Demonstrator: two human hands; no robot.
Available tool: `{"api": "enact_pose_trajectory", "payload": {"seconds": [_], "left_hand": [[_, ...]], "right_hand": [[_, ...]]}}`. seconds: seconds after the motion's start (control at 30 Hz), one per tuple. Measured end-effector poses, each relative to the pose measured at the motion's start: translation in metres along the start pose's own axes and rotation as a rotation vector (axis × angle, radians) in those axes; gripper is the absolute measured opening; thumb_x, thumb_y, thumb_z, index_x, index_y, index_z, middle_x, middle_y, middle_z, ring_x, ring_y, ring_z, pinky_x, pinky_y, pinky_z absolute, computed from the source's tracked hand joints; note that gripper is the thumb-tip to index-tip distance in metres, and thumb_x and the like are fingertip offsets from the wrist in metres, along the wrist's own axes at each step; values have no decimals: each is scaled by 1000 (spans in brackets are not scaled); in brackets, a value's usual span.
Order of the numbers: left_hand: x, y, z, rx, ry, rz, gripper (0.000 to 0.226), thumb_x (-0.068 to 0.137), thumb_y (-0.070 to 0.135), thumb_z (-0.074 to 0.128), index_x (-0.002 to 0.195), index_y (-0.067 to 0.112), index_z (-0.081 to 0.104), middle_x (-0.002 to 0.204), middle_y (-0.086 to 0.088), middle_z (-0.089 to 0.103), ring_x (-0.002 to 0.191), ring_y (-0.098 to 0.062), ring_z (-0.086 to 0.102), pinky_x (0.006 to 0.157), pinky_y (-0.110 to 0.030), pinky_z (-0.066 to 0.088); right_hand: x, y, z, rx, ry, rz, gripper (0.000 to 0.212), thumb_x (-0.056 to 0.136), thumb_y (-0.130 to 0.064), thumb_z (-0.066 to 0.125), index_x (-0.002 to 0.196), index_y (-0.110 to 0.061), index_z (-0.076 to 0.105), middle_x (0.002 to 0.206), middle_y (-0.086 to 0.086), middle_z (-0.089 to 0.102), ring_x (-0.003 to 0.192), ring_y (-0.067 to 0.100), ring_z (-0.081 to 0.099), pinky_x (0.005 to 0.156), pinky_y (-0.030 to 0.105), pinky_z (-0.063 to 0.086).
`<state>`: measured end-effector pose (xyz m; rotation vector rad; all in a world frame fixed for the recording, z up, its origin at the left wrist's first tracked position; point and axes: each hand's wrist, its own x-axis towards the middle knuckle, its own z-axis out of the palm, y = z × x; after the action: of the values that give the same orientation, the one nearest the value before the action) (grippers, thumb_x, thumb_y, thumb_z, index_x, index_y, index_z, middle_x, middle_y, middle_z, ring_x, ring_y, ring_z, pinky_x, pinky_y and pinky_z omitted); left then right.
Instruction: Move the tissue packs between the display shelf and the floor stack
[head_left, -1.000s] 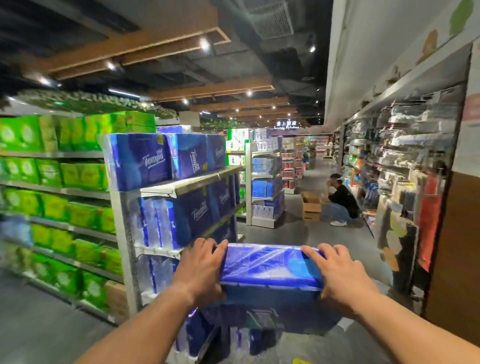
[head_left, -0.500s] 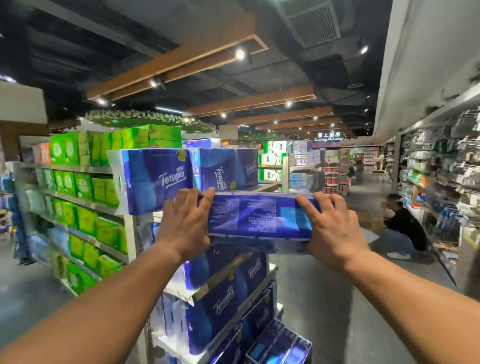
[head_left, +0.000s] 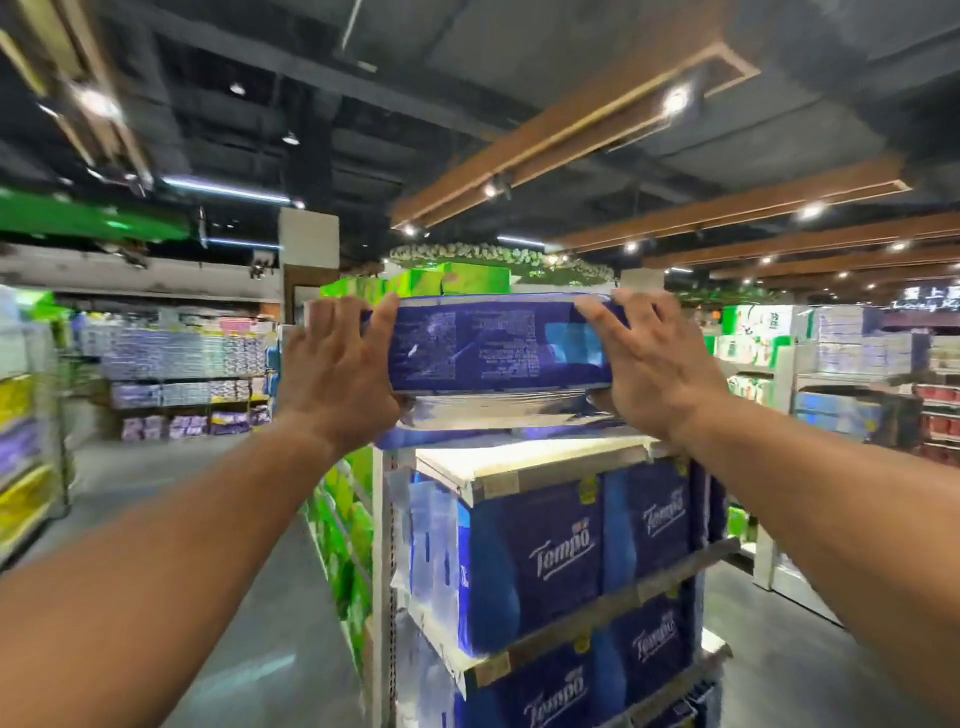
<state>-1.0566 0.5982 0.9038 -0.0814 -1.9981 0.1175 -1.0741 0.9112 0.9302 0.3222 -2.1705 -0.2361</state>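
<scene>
Tissue pack (head_left: 493, 343), clamped at both ends by my left hand (head_left: 337, 374) and right hand (head_left: 660, 369), fingers curled round: I'd lower it level onto the display shelf (head_left: 524, 457) top, square to its front edge.

1. Top of display shelf (head_left: 519, 457): near edge shows a bare pale strip; just above it a clear-wrapped layer fills the space under the held tissue pack (head_left: 488, 343).
2. Left hand (head_left: 337, 374) and right hand (head_left: 654, 364) cover the pack's two ends.
3. Far behind the pack: green packs (head_left: 452, 278) block the way.
4. Lower tiers: blue Tempo packs (head_left: 545, 561) fill the front.
5. Left of the shelf: open aisle floor (head_left: 249, 623).
</scene>
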Motion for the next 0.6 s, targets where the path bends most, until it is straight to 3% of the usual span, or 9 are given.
{"api": "enact_pose_trajectory", "payload": {"seconds": [0.2,0.33,0.5,0.6], "left_hand": [[36,-14,63,66,-57,-69,105,63,60,77,150,22,32,130,-11,47,120,-35,38,95,-52,40],[63,-7,115,81,-144,-76,101,59,63,74,145,25,37,129,-10,50,122,-35,41,93,-49,42],[100,6,168,132,-283,-94,88,49,62,77,125,29,49,120,-9,53,118,-35,44,85,-46,44],[122,7,197,136,-342,-130,88,44,61,82,121,30,51,118,-6,52,119,-32,43,82,-44,43]], "right_hand": [[72,-3,82,104,-2,-56,96,77,-47,80,151,-32,22,150,10,29,132,34,26,103,54,40],[108,8,140,141,-35,-46,87,80,-34,73,152,-34,23,152,8,30,135,32,24,105,53,41],[158,30,198,209,-214,-62,99,74,-33,80,155,-35,23,149,5,35,137,31,29,110,50,36],[197,38,231,272,-268,-100,112,60,-39,92,153,-34,30,145,5,40,134,32,36,112,46,36]]}}
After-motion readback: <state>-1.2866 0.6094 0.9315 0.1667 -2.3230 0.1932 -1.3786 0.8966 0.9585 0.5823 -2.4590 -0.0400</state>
